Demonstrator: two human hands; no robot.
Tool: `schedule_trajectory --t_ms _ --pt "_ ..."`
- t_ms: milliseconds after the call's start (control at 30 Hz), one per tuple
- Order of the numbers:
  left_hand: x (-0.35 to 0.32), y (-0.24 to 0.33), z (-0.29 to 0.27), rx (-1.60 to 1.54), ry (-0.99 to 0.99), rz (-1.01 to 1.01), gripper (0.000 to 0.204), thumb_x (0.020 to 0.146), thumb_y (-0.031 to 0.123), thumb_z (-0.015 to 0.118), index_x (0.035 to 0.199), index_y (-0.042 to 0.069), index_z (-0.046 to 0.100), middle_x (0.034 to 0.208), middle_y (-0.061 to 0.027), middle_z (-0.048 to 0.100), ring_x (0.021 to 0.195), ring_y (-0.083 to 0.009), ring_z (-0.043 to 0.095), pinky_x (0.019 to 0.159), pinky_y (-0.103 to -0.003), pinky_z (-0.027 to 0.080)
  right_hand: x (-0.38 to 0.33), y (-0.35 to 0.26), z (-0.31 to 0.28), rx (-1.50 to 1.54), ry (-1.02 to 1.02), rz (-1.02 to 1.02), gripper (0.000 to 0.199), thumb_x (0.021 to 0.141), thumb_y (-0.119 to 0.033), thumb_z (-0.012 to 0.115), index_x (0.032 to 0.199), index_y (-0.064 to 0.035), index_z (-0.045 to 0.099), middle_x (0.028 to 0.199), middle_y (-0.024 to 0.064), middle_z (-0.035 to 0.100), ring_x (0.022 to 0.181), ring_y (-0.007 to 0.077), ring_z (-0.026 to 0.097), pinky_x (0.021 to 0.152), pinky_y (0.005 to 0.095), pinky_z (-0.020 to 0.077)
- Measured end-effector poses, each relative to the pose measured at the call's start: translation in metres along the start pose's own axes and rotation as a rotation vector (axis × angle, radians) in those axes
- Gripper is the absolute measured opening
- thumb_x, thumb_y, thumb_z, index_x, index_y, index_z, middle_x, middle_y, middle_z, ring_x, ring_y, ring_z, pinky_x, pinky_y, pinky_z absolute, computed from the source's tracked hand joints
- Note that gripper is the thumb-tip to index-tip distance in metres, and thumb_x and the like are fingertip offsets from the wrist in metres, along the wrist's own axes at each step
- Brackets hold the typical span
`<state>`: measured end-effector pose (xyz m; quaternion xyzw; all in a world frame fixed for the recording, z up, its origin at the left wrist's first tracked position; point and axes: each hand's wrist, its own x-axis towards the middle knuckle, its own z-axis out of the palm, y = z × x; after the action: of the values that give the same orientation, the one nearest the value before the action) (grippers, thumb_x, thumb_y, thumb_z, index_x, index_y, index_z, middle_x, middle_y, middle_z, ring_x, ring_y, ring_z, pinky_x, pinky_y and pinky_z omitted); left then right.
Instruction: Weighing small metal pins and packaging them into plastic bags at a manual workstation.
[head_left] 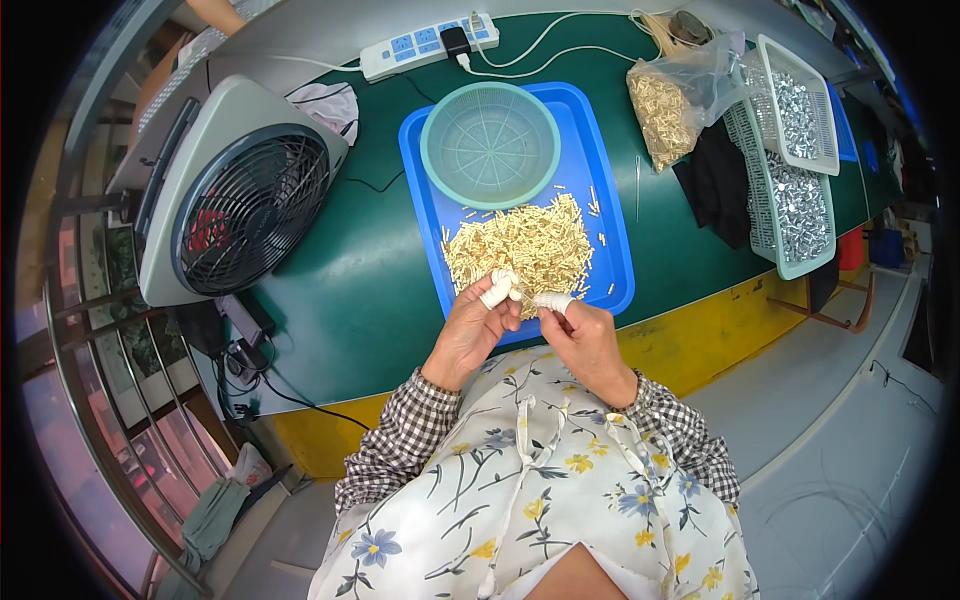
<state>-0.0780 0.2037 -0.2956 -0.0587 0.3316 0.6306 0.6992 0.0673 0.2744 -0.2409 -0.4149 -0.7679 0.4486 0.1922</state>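
A heap of small brass-coloured metal pins lies in a blue plastic tray, with several strays toward its right side. Over the tray's near edge, my left hand is closed in a pinch, white wrapping on its thumb or finger. Close to its fingertips, my right hand pinches too, with white wrapping on one digit. Something tiny sits between the fingertips, too small to name. A round green plastic basket rests in the far part of the tray.
Left stands a grey fan; a power strip lies at the back. On the right are a clear bag of brass pieces, tweezers, a black cloth, and white and green baskets of silvery parts.
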Motion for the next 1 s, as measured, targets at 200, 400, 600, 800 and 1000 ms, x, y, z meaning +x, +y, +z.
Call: schedule_trajectory --t_ms 200,400,600,800,1000 --pt "-0.001 0.001 0.000 -0.002 -0.007 -0.009 0.017 0.090 0.015 0.054 0.102 0.003 0.056 0.078 -0.0050 0.059 0.065 -0.0124 0.055 0.055 -0.024 0.046 -0.001 0.004 0.002 0.006 0.003 0.012 0.011 0.076 -0.009 0.064 0.075 0.0016 0.061 0.059 0.0151 0.056 0.048 0.0274 0.056 0.044 0.0350 0.0417" --pt "-0.001 0.002 0.002 0.034 -0.007 0.010 0.017 0.090 0.015 0.054 0.102 0.003 0.056 0.077 -0.0043 0.059 0.065 -0.0117 0.055 0.055 -0.024 0.046 -0.001 0.004 0.002 0.003 -0.002 0.021 0.012 0.077 -0.009 0.064 0.072 0.0015 0.060 0.058 0.0154 0.055 0.048 0.0277 0.055 0.043 0.0351 0.0415" --pt "-0.003 0.006 0.010 0.187 0.028 0.102 0.015 0.089 0.014 0.056 0.098 0.003 0.058 0.074 -0.0031 0.060 0.062 -0.0101 0.056 0.053 -0.022 0.045 0.001 0.000 -0.002 -0.041 -0.019 0.004 0.013 0.077 -0.009 0.064 0.071 0.0017 0.059 0.058 0.0151 0.055 0.049 0.0285 0.055 0.044 0.0357 0.0418" --pt "-0.005 0.010 0.004 0.414 0.081 0.170 0.012 0.088 0.011 0.056 0.095 0.002 0.059 0.075 -0.0035 0.061 0.062 -0.0095 0.056 0.054 -0.022 0.046 0.003 -0.004 -0.004 -0.193 -0.012 -0.167 0.007 0.077 -0.007 0.063 0.077 -0.0002 0.060 0.059 0.0136 0.055 0.053 0.0277 0.056 0.045 0.0363 0.0425" --pt "-0.010 0.012 0.008 0.512 0.081 0.200 0.011 0.088 0.008 0.054 0.094 0.000 0.059 0.080 -0.0051 0.062 0.064 -0.0100 0.057 0.056 -0.024 0.049 0.002 0.004 -0.003 -0.276 -0.026 -0.302 0.010 0.076 -0.002 0.062 0.085 0.0019 0.060 0.066 0.0132 0.057 0.055 0.0269 0.056 0.047 0.0354 0.0425"
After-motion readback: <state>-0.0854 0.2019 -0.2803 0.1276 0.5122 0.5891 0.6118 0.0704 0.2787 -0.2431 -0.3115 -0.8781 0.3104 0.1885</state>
